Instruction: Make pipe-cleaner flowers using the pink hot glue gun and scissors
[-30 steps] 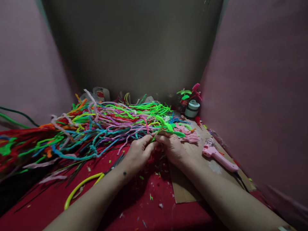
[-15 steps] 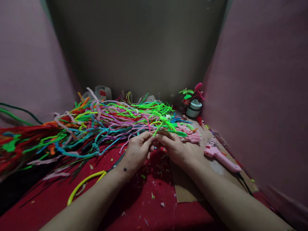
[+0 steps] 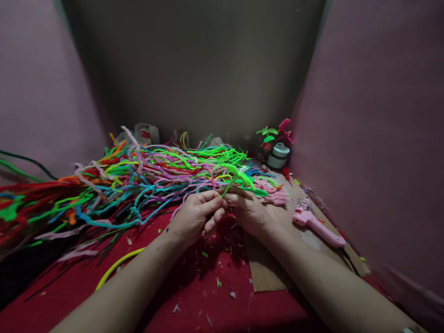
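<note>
My left hand and my right hand meet in front of the pile, fingertips pinched together. Between them is the lower end of a bright green pipe cleaner, which slants up and right toward green loops. Its tip is hidden by the fingers. Just behind my hands lies a big heap of fuzzy pipe cleaners in green, pink, purple, blue, red and orange. Part of a yellow scissor handle shows beside my left forearm.
A pink glue gun with a dark cord lies on a cardboard sheet at the right. Behind it stand a pale jar and a pink fuzzy flower. Scraps dot the red cloth. Walls enclose the sides and back.
My left wrist has turned and its lower fingers have spread a little, while both hands stay at the green pipe cleaner. My left forearm now covers more of the scissors.
</note>
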The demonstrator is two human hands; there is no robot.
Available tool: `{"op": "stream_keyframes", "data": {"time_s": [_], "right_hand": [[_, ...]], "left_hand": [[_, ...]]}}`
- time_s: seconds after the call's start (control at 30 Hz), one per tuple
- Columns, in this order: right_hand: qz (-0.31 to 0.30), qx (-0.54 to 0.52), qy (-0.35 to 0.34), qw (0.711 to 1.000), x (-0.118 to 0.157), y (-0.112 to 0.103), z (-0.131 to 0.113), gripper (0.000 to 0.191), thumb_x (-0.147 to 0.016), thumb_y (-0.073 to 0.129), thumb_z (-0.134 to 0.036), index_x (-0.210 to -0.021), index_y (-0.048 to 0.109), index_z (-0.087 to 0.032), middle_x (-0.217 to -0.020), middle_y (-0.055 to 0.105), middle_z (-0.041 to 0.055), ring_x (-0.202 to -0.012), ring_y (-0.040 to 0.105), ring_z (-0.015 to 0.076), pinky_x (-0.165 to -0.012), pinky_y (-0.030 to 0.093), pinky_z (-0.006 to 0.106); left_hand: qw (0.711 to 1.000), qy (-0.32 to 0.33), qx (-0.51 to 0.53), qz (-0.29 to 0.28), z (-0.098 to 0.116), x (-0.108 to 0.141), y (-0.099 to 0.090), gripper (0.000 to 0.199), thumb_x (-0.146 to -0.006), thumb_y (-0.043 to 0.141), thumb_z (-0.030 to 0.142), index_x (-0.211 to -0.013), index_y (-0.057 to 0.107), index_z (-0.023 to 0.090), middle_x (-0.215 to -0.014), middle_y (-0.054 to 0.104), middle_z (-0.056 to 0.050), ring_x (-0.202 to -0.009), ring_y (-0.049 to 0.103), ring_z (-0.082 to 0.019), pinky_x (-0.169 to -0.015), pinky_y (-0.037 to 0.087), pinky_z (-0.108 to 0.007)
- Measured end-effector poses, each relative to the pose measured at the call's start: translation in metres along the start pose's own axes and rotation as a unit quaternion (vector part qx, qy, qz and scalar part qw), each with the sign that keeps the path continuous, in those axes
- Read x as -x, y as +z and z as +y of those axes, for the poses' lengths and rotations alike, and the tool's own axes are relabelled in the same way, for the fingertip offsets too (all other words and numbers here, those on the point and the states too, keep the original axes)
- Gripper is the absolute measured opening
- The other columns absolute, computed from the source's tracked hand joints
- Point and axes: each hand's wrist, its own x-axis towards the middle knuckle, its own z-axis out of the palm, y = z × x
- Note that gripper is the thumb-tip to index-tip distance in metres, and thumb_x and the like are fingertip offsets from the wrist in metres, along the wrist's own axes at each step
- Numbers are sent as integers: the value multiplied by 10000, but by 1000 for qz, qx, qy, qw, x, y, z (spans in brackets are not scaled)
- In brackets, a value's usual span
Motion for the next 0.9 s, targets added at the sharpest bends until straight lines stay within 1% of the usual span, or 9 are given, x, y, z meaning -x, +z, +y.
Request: {"op": "stream_keyframes", "data": {"time_s": [0.13, 0.23, 0.4, 0.47, 0.57, 0.67, 0.73, 0.8, 0.9], "right_hand": [[10, 18, -15, 1000, 3, 6, -6, 95, -715, 659, -248, -683, 626, -164, -650, 560, -1, -573, 486, 113, -571, 382, 258], [27, 23, -26, 999, 5, 10, -8, 145, -714, 659, -276, -637, 601, -169, -622, 553, -6, -570, 504, 121, -596, 402, 273], [75, 22, -34, 996, 4, 7, -4, 78, -721, 641, -261, -711, 654, -185, -623, 568, -10, -537, 474, 114, -551, 383, 265], [101, 26, -31, 994, 4, 6, -2, 65, -708, 640, -249, -723, 664, -191, -605, 565, -14, -520, 454, 116, -519, 365, 262], [133, 35, -43, 990, 4, 7, 0, 32, -686, 647, -222, -679, 651, -192, -560, 534, -29, -488, 416, 112, -514, 360, 271], [146, 36, -49, 987, 4, 10, 4, 25, -687, 652, -218, -680, 641, -197, -576, 534, -26, -496, 399, 113, -517, 362, 274], [149, 41, -50, 987, 4, 12, 6, 36, -693, 660, -235, -709, 647, -206, -600, 544, -18, -515, 403, 121, -504, 348, 268], [142, 58, -59, 986, 5, 14, 5, 55, -711, 660, -265, -703, 646, -212, -601, 539, -12, -534, 408, 128, -503, 340, 265], [104, 100, -79, 986, 6, 16, -1, 129, -746, 649, -305, -666, 637, -204, -617, 528, -6, -579, 426, 134, -544, 352, 270]], "left_hand": [[1000, -3, -10, -11, 1, 1, -1, 206, -838, 557, 334, -740, 562, 153, -469, 514, 64, -271, 319, -20, -291, 278, -142], [997, 28, -66, -2, 1, 0, 0, 233, -854, 527, 337, -732, 567, 143, -516, 555, 40, -311, 393, -32, -335, 314, -155], [974, 98, -193, 67, -4, -3, 1, 146, -810, 570, 297, -830, 581, 153, -635, 589, 22, -447, 537, -92, -472, 432, -215], [952, 137, -248, 113, -9, -4, 1, 182, -785, 605, 297, -918, 569, 180, -663, 590, 27, -498, 553, -113, -513, 441, -229], [900, 204, -346, 166, -14, -4, -1, 174, -753, 646, 269, -900, 571, 212, -742, 622, 8, -620, 574, -137, -620, 435, -235], [861, 245, -413, 169, -15, -1, -2, 45, -774, 615, 236, -812, 594, 224, -750, 613, 2, -653, 553, -139, -649, 394, -226], [849, 252, -436, 163, -14, 0, -2, 34, -804, 577, 234, -785, 604, 227, -680, 576, 17, -595, 508, -124, -618, 366, -217], [854, 241, -433, 162, -13, 1, -2, 95, -826, 550, 249, -755, 609, 224, -604, 532, 31, -545, 462, -113, -580, 346, -210], [892, 212, -363, 165, -10, 1, -1, 168, -835, 540, 296, -704, 600, 211, -541, 500, 40, -490, 425, -99, -516, 332, -200]]}}
